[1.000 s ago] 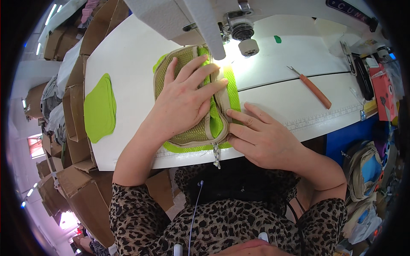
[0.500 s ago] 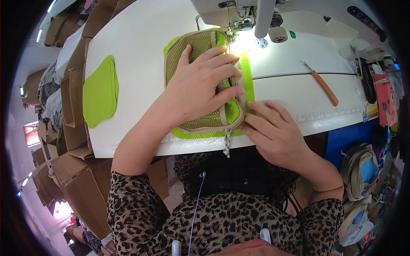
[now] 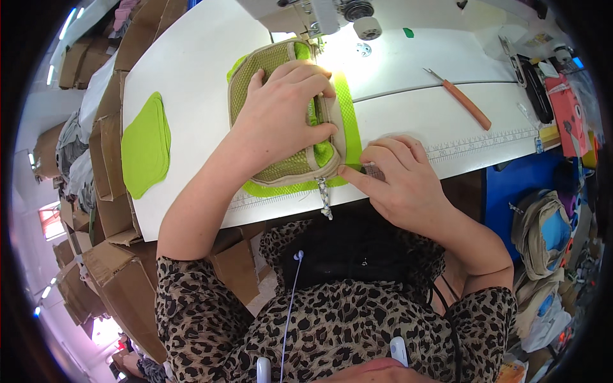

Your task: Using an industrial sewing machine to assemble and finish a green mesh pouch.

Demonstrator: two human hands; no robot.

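- Press beige-bound, olive-mesh fabric pouch (image 3: 288, 167) flat under loosely open left hand (image 3: 281, 115).
- Steady its corner with half-curled right hand (image 3: 401, 182); cannot tell if pinching.
- Smooth lime-green textured-fabric border (image 3: 348, 121).

the table (image 3: 198, 108) is free between stack (image 3: 147, 147) and pouch (image 3: 284, 168); the machine (image 3: 268, 13) blocks the pouch's far end; a seam ripper (image 3: 467, 106) lies in the way at right
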